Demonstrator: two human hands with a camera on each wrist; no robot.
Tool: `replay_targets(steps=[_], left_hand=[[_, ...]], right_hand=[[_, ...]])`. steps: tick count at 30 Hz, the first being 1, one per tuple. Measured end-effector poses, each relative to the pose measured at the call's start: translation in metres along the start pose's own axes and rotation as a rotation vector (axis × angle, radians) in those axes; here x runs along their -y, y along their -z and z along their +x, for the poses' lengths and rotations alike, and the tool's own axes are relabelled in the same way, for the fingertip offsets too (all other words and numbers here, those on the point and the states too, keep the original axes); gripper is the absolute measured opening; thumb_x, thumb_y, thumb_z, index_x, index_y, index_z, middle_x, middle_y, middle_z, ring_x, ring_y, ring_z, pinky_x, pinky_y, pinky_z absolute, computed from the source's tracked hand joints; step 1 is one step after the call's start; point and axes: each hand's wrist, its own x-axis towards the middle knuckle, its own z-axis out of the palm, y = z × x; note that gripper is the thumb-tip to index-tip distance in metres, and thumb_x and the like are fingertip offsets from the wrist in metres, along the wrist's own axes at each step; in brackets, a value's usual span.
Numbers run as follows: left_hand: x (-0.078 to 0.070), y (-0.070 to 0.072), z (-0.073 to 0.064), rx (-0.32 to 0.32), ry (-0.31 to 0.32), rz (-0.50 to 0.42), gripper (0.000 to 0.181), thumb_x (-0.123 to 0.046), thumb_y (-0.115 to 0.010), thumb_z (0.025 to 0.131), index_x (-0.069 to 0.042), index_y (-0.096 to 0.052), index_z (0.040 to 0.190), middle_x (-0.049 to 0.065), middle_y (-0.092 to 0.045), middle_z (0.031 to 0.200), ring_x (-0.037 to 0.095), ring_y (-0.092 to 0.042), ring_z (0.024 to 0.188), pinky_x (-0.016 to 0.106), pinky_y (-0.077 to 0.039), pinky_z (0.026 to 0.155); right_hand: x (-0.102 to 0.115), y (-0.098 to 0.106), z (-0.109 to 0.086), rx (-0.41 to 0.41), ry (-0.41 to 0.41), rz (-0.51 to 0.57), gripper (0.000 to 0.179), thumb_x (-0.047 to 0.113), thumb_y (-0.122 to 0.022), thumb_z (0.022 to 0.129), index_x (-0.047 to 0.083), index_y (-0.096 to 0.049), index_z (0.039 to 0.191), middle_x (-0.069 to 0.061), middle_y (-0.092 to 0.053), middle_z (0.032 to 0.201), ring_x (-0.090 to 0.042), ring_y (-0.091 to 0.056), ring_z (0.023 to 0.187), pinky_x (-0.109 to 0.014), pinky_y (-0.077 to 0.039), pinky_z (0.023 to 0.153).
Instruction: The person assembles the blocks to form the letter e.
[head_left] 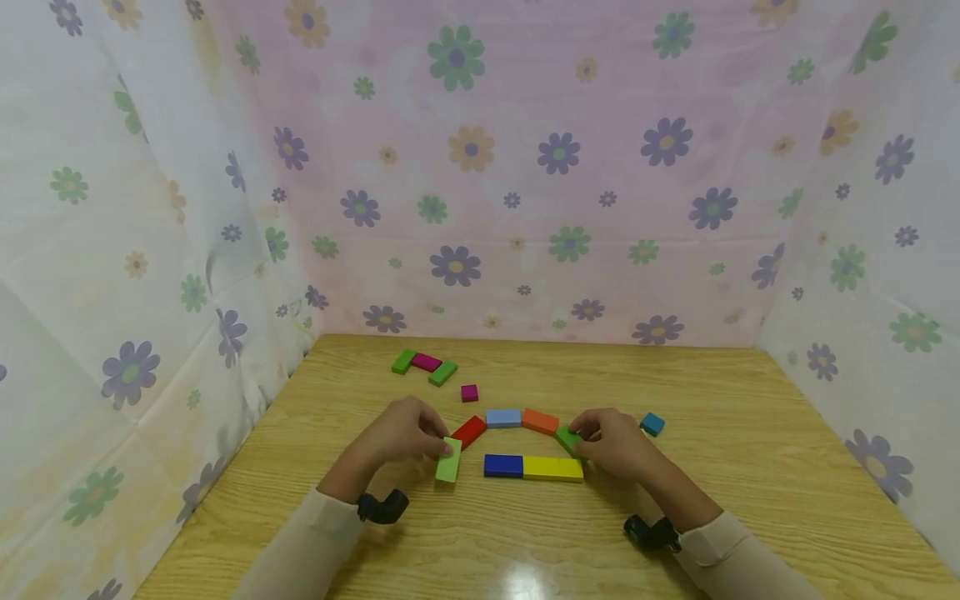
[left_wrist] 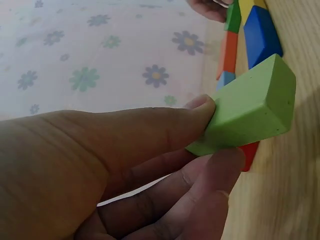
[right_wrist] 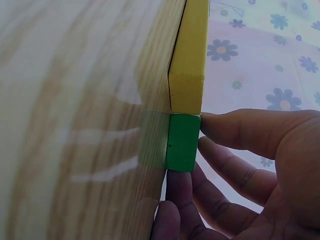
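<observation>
The left hand (head_left: 405,431) pinches the lime block (head_left: 448,463), near-left of the red block (head_left: 469,432); the right hand (head_left: 613,443) grips the green block (head_left: 567,439) at right. Arc-building appears underway; lime likely needs settling against red. The right wrist view shows green's end meeting the yellow block (head_left: 552,469), which fingers mask in the head view.

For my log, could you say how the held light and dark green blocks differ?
The light green block is paler than the dark green block. The left grip pinches the light green block; the right grip holds the dark green block on the table. Both are rectangular.
</observation>
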Motion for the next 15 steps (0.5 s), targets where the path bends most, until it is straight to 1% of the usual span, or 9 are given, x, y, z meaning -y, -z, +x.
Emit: replay_targets(steps=[5, 9, 15], left_hand=[[0.0010, -0.0059, 0.0005, 0.022, -0.002, 0.018, 0.014, -0.023, -0.088, 0.084, -0.014, -0.081, 0.092, -0.001, -0.076, 0.091, 0.016, -0.071, 0.078, 0.033, -0.061, 0.069], [0.0018, -0.0086, 0.0015, 0.019, -0.004, 0.053, 0.012, -0.023, -0.087, 0.084, -0.015, -0.082, 0.091, -0.002, -0.076, 0.089, 0.016, -0.070, 0.075, 0.032, -0.059, 0.067], [0.0046, -0.0094, 0.0037, 0.015, 0.012, 0.080, 0.010, -0.022, -0.087, 0.085, -0.016, -0.083, 0.091, -0.003, -0.076, 0.088, 0.016, -0.068, 0.074, 0.032, -0.058, 0.067]], right_hand=[[-0.0008, 0.0000, 0.0001, -0.001, -0.001, 0.001, 0.020, 0.012, -0.076, 0.092, 0.014, -0.074, 0.112, -0.004, -0.071, 0.109, -0.021, -0.067, 0.101, -0.038, -0.059, 0.081], [-0.0016, -0.0002, 0.0006, -0.004, 0.005, -0.011, 0.019, 0.012, -0.076, 0.092, 0.015, -0.074, 0.111, -0.003, -0.071, 0.108, -0.020, -0.067, 0.101, -0.039, -0.059, 0.083], [-0.0013, 0.0001, 0.0007, -0.007, 0.013, -0.015, 0.018, 0.012, -0.076, 0.092, 0.015, -0.074, 0.110, -0.003, -0.071, 0.108, -0.020, -0.067, 0.100, -0.039, -0.059, 0.082]])
